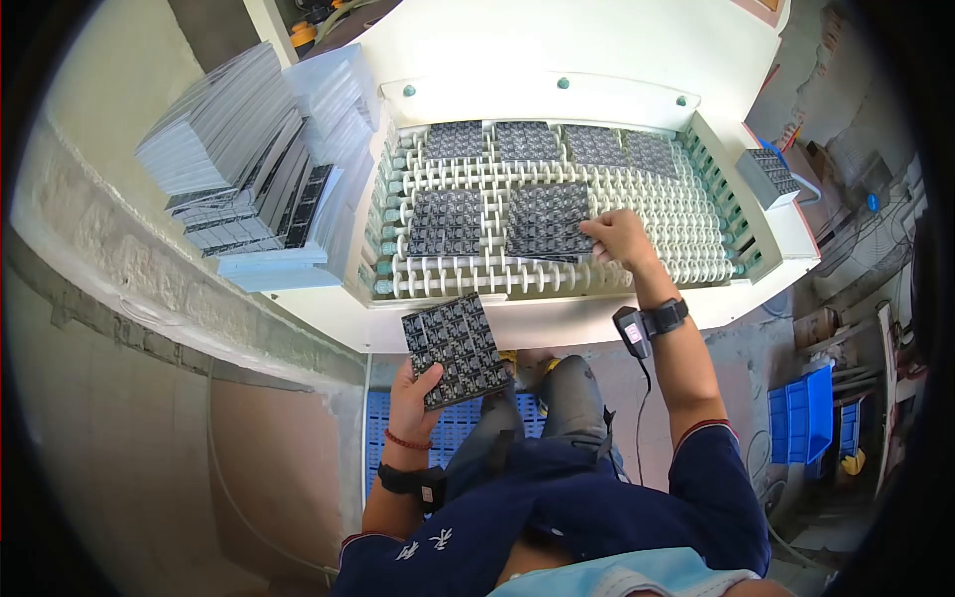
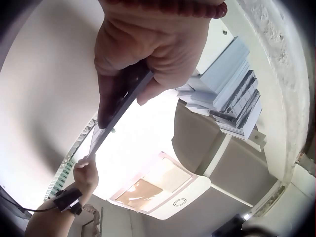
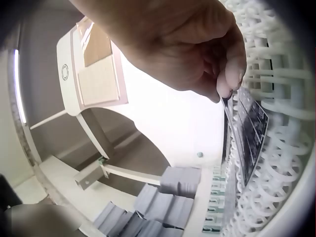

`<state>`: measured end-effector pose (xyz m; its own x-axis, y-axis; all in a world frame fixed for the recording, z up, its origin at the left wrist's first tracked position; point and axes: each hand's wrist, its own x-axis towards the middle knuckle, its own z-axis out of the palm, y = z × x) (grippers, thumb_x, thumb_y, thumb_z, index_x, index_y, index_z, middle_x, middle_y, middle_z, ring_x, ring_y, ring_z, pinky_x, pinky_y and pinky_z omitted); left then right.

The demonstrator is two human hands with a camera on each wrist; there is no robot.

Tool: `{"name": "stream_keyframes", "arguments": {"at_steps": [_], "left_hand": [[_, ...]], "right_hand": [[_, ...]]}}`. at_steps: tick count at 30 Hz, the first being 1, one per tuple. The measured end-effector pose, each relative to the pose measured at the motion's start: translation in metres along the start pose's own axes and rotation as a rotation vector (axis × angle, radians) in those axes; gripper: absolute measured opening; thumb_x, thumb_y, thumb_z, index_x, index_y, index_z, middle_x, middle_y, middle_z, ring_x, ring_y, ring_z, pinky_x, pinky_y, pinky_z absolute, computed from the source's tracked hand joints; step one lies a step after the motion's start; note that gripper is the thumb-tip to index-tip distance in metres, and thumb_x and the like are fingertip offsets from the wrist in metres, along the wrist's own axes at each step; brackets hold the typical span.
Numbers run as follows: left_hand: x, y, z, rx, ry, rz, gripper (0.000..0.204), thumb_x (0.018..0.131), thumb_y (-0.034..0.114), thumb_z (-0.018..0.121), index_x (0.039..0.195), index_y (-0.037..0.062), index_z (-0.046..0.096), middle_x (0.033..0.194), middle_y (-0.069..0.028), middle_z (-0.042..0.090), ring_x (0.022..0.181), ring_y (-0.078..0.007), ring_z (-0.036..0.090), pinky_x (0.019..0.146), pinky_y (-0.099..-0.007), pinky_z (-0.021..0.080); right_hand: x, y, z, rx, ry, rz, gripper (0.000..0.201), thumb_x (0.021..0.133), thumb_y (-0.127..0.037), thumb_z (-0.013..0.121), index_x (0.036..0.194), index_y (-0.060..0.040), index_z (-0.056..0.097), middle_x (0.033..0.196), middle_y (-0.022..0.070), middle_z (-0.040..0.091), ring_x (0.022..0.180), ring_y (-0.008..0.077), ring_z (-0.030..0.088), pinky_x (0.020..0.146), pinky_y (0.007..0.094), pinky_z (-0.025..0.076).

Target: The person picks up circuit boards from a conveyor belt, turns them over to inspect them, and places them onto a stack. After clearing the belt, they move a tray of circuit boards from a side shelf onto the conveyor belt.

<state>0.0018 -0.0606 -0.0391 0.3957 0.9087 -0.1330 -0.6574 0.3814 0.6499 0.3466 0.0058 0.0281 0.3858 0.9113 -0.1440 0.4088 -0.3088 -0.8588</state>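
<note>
The left hand (image 1: 408, 398) holds a dark patterned board (image 1: 455, 350) in front of the machine, thumb on its face; the left wrist view shows this board (image 2: 118, 114) edge-on between thumb and fingers of the left hand (image 2: 148, 49). Over the roller bed, the right hand (image 1: 619, 239) pinches the right edge of another dark board (image 1: 545, 219). In the right wrist view, thumb and fingertip of the right hand (image 3: 197, 54) grip that board's corner (image 3: 252, 128), which is tilted above the white rollers. A similar board (image 1: 445, 223) lies to its left.
Several boards (image 1: 528, 141) lie in a row at the back of the roller bed (image 1: 662, 219). Stacks of boards and pale sheets (image 1: 234, 139) stand left of the machine. A smaller stack (image 1: 769, 177) sits on its right edge, and blue crates (image 1: 801, 416) are at right.
</note>
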Motion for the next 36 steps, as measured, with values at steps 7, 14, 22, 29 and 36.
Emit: {"name": "stream_keyframes", "arguments": {"at_steps": [7,14,22,29,36], "left_hand": [[-0.004,-0.001,-0.009,-0.115,-0.042,-0.030,0.033,0.083,0.002,0.048,0.115,-0.0063,0.044,0.109,-0.0176,0.055,0.096,-0.0259,0.057,0.084,-0.0388,0.047],[-0.005,0.000,-0.012,-0.290,-0.270,-0.106,0.048,0.077,0.010,0.045,0.117,-0.0162,0.037,0.114,-0.0264,0.050,0.104,-0.0332,0.052,0.090,-0.0416,0.042],[-0.002,-0.002,-0.007,-0.222,-0.268,-0.088,0.043,0.079,0.003,0.046,0.118,-0.0151,0.038,0.115,-0.0246,0.050,0.104,-0.0319,0.052,0.091,-0.0413,0.042],[0.015,-0.003,0.013,-0.041,-0.196,-0.112,0.036,0.083,0.001,0.046,0.117,-0.0107,0.041,0.113,-0.0194,0.052,0.102,-0.0264,0.054,0.088,-0.0386,0.044],[0.024,0.000,0.013,0.026,-0.221,-0.100,0.030,0.085,0.001,0.046,0.115,-0.0054,0.047,0.108,-0.0165,0.056,0.092,-0.0231,0.059,0.080,-0.0361,0.050]], "right_hand": [[0.011,0.045,-0.068,0.102,0.151,0.030,0.023,0.079,-0.018,0.063,0.079,0.0049,0.063,0.055,0.0020,0.052,0.042,0.0075,0.048,0.037,0.0200,0.039],[0.011,0.078,-0.148,0.130,0.365,0.012,0.021,0.077,-0.018,0.064,0.070,0.0017,0.062,0.051,-0.0001,0.048,0.039,0.0068,0.040,0.035,0.0216,0.030],[-0.001,0.103,-0.175,-0.365,0.524,-0.031,0.027,0.075,-0.025,0.065,0.083,0.0008,0.066,0.060,0.0065,0.058,0.053,0.0113,0.053,0.051,0.0282,0.043],[-0.100,0.045,-0.003,0.345,-0.302,-0.048,0.031,0.077,-0.028,0.067,0.088,0.0001,0.064,0.069,0.0029,0.060,0.054,0.0070,0.054,0.047,0.0193,0.046],[-0.122,0.041,0.080,0.640,-0.361,0.064,0.017,0.078,-0.015,0.066,0.083,0.0008,0.062,0.063,0.0029,0.059,0.050,0.0076,0.055,0.044,0.0182,0.046]]}}
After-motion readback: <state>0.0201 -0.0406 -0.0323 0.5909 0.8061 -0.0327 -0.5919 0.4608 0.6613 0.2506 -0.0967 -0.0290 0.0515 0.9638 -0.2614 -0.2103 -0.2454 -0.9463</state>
